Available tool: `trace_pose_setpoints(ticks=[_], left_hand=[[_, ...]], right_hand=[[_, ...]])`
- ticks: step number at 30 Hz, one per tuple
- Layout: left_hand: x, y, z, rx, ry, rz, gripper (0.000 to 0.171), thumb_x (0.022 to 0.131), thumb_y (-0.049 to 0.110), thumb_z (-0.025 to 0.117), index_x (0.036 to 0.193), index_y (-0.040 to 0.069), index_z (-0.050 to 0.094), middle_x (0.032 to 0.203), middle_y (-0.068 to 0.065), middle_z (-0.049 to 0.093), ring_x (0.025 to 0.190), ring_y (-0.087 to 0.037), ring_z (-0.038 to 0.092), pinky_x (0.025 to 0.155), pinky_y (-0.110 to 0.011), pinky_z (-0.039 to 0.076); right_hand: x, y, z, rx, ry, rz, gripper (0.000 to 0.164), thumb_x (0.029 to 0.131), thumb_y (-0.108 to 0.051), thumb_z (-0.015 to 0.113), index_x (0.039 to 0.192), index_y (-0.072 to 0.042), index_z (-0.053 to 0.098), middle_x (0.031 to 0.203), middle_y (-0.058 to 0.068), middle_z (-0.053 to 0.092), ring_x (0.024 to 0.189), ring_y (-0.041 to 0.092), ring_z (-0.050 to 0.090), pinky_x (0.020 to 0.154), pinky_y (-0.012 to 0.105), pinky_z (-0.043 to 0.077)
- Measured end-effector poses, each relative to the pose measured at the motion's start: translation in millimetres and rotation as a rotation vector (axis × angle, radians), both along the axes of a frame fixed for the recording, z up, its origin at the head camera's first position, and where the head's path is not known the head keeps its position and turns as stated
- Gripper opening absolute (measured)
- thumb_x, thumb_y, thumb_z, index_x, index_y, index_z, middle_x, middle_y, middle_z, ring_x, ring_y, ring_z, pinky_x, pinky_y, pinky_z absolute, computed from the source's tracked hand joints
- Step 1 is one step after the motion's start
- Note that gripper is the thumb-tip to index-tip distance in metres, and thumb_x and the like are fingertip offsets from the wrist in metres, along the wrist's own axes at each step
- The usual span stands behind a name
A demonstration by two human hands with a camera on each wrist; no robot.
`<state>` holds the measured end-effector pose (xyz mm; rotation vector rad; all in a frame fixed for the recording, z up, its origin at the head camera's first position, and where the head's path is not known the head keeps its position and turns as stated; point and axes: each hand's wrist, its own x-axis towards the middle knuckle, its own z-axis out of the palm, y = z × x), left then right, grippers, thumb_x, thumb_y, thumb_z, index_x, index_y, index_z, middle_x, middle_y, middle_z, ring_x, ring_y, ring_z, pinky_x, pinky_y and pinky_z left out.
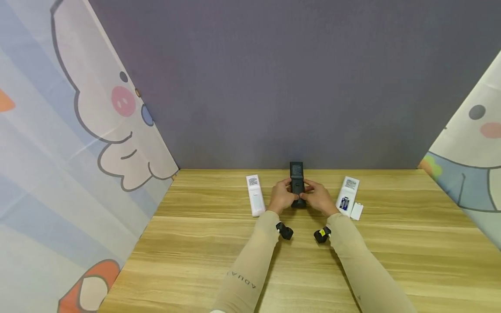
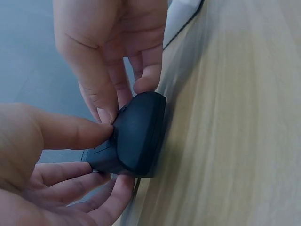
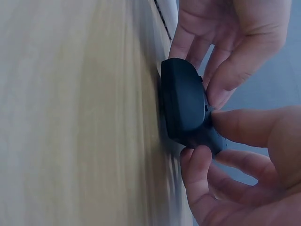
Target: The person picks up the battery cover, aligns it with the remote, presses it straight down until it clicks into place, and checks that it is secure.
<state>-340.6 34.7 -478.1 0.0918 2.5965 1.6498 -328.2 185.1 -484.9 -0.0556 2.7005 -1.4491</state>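
A black remote control (image 1: pixel 297 182) lies back side up near the far edge of the table, its long side pointing away from me. My left hand (image 1: pixel 282 196) holds it from the left, thumb on its back and fingers along its side. From the right, my right hand (image 1: pixel 318 198) grips it the same way, both thumbs close together on the back near the lower end. In the left wrist view the rounded end of the remote (image 2: pixel 141 134) shows between the two hands. The right wrist view shows that same end (image 3: pixel 183 99), just above the wood.
A white remote (image 1: pixel 255 195) lies back up left of my hands. To the right lies another white remote (image 1: pixel 348 194) with its battery bay open and blue batteries (image 1: pixel 344 203) inside; its white cover (image 1: pixel 357 211) lies beside it. A grey panel (image 1: pixel 297 87) rises behind the table.
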Motion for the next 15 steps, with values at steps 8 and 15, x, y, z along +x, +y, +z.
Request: trace_pose_setpoints(ticks=[8, 15], left_hand=[[-2.4, 2.0, -1.3, -0.106, 0.01, -0.004, 0.066, 0.085, 0.001, 0.078, 0.147, 0.004, 0.054, 0.126, -0.016, 0.072, 0.117, -0.029, 0.069, 0.097, -0.038, 0.058], [-5.5, 3.7, -2.0, -0.144, 0.007, 0.003, 0.061, 0.087, 0.004, 0.077, 0.145, 0.004, 0.057, 0.133, -0.016, 0.069, 0.124, -0.03, 0.065, 0.102, -0.04, 0.055]], right_hand=[[-8.3, -1.6, -4.9, 0.038, 0.0, -0.002, 0.064, 0.098, -0.015, 0.063, 0.157, -0.004, 0.039, 0.137, 0.031, 0.058, 0.122, 0.045, 0.059, 0.091, 0.046, 0.053], [-11.0, -2.4, -6.6, 0.063, 0.009, -0.003, 0.061, 0.099, -0.017, 0.062, 0.155, -0.002, 0.042, 0.142, 0.032, 0.055, 0.125, 0.047, 0.057, 0.099, 0.052, 0.051]])
